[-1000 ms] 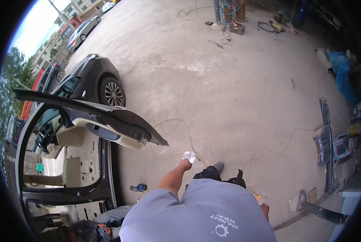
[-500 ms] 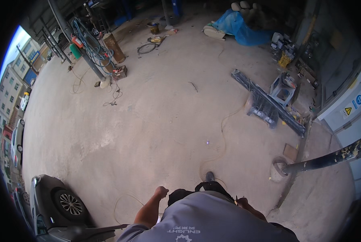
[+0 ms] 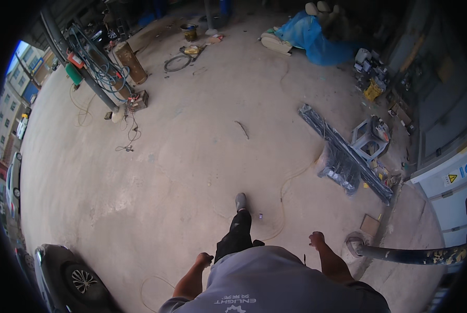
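Note:
I look down at my own grey shirt and black trousers while walking over a bare concrete floor. My left hand (image 3: pixel 204 258) hangs at my side with its fingers curled in a loose fist and nothing visible in it. My right hand (image 3: pixel 316 239) swings at my other side, also closed, and it appears empty. My leading foot in a grey shoe (image 3: pixel 241 201) is stepped forward. A thin yellowish cord (image 3: pixel 288 182) lies on the floor just right of that foot.
A long dark metal rail (image 3: pixel 343 151) with a black bundle lies to the right near a grey stand (image 3: pixel 369 136). A post wound with blue hoses (image 3: pixel 100 73) stands far left. A black car (image 3: pixel 69 276) is at lower left. A dark pole (image 3: pixel 411 254) juts in at the right.
My view has swung away from the open car door toward the workshop interior. The car has slid to the lower left edge. The white object in my left hand a second ago is gone.

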A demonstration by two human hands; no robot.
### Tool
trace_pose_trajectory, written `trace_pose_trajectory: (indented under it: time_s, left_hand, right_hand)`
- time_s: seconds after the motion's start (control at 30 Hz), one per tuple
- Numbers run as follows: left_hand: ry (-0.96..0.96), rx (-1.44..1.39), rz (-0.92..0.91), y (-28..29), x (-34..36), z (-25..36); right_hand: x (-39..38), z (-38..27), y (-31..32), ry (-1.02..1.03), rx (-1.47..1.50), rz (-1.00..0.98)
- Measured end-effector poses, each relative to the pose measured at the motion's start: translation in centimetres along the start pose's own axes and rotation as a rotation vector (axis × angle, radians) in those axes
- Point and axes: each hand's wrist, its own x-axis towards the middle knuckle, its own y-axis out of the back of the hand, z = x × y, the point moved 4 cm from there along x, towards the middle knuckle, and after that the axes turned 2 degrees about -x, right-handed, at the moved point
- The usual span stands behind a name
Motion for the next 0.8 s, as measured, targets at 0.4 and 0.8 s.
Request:
trace_pose_trajectory:
  time_s: [0.4, 0.8]
  left_hand:
    - [0.037, -0.09, 0.116, 24.0, 17.9, 25.2]
    - [-0.048, -0.083, 0.053, 36.5, 33.2, 55.0]
  right_hand:
    - [15.3, 10.6, 22.7, -0.114, 0.311, 0.103]
    - [33.8, 24.3, 32.0, 0.051, 0.289, -0.191]
